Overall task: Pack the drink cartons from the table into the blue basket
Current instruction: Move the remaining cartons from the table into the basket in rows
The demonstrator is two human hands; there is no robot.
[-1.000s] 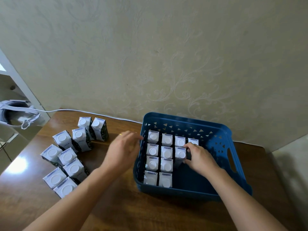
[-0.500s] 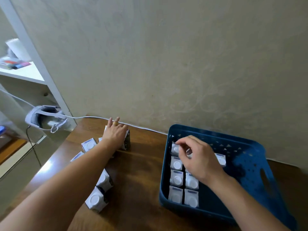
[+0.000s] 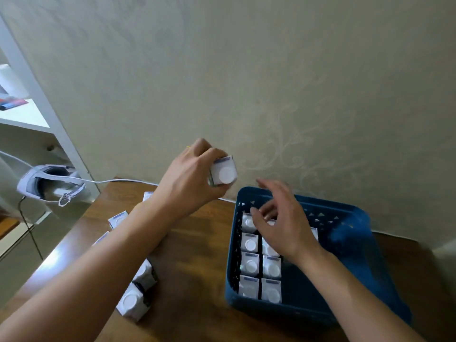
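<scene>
Carton (image 3: 223, 173) being held up in left hand (image 3: 190, 178), fingers curling round its sides, white cap facing camera, raised over bench (image 3: 197, 262) just left of blue basket (image 3: 350, 245). Right hand (image 3: 283, 223) hovering above basket's far rows, fingers spread loose and blurred, gripping nothing. Sitting upright in basket: packed cartons (image 3: 261, 267) in neat rows along left wall, right part showing bare blue floor. Standing on bench left of basket, partly hidden behind left forearm: loose cartons (image 3: 134, 302). Lying at far left on ledge beside white shelf (image 3: 37, 99): headset (image 3: 49, 183), white cable (image 3: 128, 180) running along wall.
</scene>
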